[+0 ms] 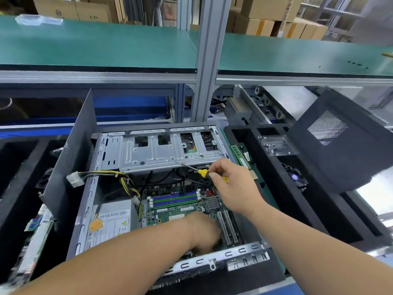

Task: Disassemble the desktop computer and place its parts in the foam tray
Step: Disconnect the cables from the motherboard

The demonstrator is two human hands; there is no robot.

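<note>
Gripping a yellow-handled screwdriver (207,174), the right hand (231,184) hangs over the open desktop case (85,220), fingers and thumb curled round the handle, the metal shaft pointing toward ten o'clock and its tip right at the silver drive cage (161,152). Down at six o'clock of that hand, the left hand (204,233) is deep in the case on the green motherboard (180,209), by the white expansion slots (228,228); it is blurred, and I cannot tell whether its fingers hold anything. At nine o'clock of the board sits the power supply (112,224), with its yellow-and-black cables (127,184) looping up to a white connector (73,178). The black foam tray (274,188) lies at three o'clock of the case, a memory stick (239,155) along its near wall, a clear plastic piece (276,145) across it and a black side panel (340,141) leaning on its far side.
</note>
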